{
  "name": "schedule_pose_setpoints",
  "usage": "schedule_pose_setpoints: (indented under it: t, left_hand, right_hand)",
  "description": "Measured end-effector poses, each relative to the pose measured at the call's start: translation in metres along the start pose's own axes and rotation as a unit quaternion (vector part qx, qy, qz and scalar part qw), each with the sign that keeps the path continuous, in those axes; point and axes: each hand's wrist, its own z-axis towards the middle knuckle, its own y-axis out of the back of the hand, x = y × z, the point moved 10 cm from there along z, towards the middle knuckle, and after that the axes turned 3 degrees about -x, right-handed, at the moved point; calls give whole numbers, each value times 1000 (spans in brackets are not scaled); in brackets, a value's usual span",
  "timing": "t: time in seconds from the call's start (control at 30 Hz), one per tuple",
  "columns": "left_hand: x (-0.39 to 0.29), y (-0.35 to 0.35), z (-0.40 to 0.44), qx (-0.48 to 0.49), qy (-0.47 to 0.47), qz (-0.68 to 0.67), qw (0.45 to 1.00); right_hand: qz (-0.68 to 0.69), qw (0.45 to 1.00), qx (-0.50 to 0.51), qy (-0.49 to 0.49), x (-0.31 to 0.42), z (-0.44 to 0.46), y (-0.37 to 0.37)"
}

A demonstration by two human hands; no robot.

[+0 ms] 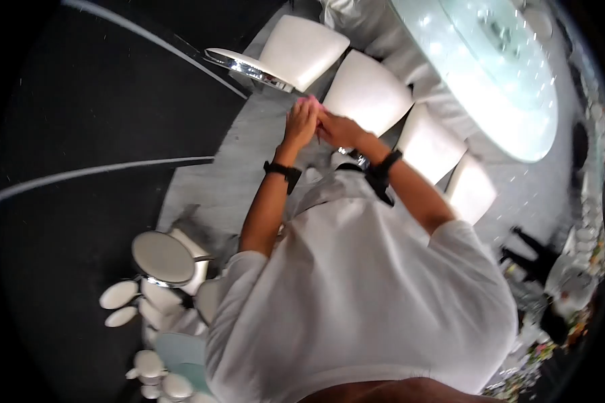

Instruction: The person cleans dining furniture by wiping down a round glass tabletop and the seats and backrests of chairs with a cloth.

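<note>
My left hand [302,122] and my right hand [341,128] are together in front of me, touching, with fingers closed. A small pink cloth [310,101] shows at the fingertips of both hands; it is mostly covered and its exact shape is blurred. Just beyond the hands stands a white chair [304,50], with a round, shiny silver-edged part [249,68] beside it. Another white chair [368,93] is right behind my right hand. Each wrist wears a black band.
A large round table [444,40] with a glass turntable stands at the upper right, with more white chairs [430,142] along it. More chairs [163,257] and tables lie at lower left. At right a person [541,265] is near flowers. Pale curved lines cross the dark floor [101,101].
</note>
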Motion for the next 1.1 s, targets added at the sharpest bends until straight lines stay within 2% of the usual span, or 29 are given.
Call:
schedule_pose_setpoints:
  t: [0.03,0.1,0.13,0.2,0.27,0.3,0.33,0.4,0.43,0.47,0.53,0.67,0.73,0.8,0.87,0.93,1.0,1.1]
  left_hand:
    - [22,-9,8,33,-5,19,999]
    - [56,-20,29,38,2,-165,985]
    - [50,-28,32,66,-5,-164,984]
    - [46,-29,31,90,22,-60,994]
    - [38,-14,25,89,51,46,994]
    - [33,-7,22,83,69,102,989]
    - [11,-1,22,84,71,102,989]
    - [-34,-1,17,130,43,256,957]
    - [-43,-6,13,87,-27,268,959]
    - [-54,-10,10,86,-23,271,958]
    - [-94,-28,-2,142,-77,312,936]
    - [-133,-45,-18,184,-128,264,938]
    - [-139,-54,-26,227,-156,218,936]
    - [-147,-51,-17,266,-124,197,936]
    - [-139,-49,-8,304,-92,177,931]
    - [-111,-55,4,343,-54,171,922]
    - [-89,-69,13,370,-57,191,908]
    - [-71,-97,25,413,-96,230,876]
  right_hand:
    - [-36,997,68,-6,2,14,-8]
    - [-52,991,122,27,-20,48,-38]
    - [-49,988,140,39,-30,58,-48]
    - [-66,970,229,-42,-21,39,-34]
    - [-22,992,120,-32,-11,17,-6]
    - [12,990,137,2,-7,6,-1]
    - [47,986,157,39,-2,-6,4]
    - [18,987,158,23,-14,-32,3]
    - [-13,988,152,5,-19,-44,3]
    - [-11,988,155,9,-12,-58,12]
    - [29,970,236,-40,-11,-90,26]
    - [56,951,300,-57,-49,-127,21]
    - [198,930,308,-25,-65,-134,9]
    - [193,938,282,-55,-64,-143,35]
    - [191,913,290,-215,-84,-155,43]
    - [167,911,294,-237,-108,-153,25]
    - [119,901,262,-325,-137,-147,17]
    - [116,889,252,-364,-144,-124,23]
